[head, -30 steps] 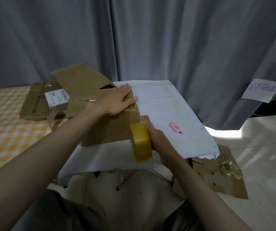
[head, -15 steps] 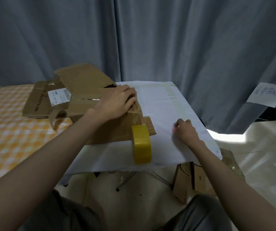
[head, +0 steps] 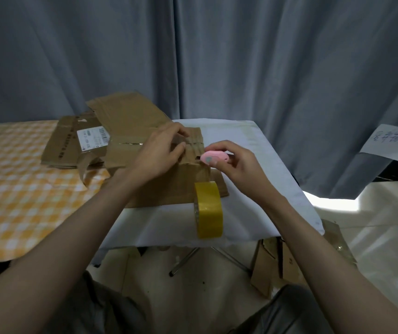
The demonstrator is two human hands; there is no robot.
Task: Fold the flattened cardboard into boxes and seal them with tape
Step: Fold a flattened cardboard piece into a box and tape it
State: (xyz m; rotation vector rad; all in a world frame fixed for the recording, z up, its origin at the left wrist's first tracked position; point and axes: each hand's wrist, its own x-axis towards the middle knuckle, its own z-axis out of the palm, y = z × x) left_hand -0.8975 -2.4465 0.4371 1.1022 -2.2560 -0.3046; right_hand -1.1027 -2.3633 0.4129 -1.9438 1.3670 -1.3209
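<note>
A brown cardboard box (head: 169, 189) stands on the white-covered table (head: 253, 150). My left hand (head: 162, 153) presses on the box's top near its right end, fingers bent over the taped seam. My right hand (head: 236, 160) grips a small pink cutter (head: 213, 158) at the box's upper right corner. A roll of yellow tape (head: 208, 209) stands on edge against the front of the box, with a strip running up to the box top.
Flattened cardboard with a shipping label (head: 80, 143) lies behind the box on an orange checked surface (head: 12, 189). More cardboard pieces (head: 289, 259) lean on the floor under the table's right side. Grey curtains hang behind. A paper note (head: 393, 141) sits far right.
My right hand let go of the tape roll, reached right to the pink cutter on the table, picked it up and brought it to the box corner. The left hand stayed on the box.
</note>
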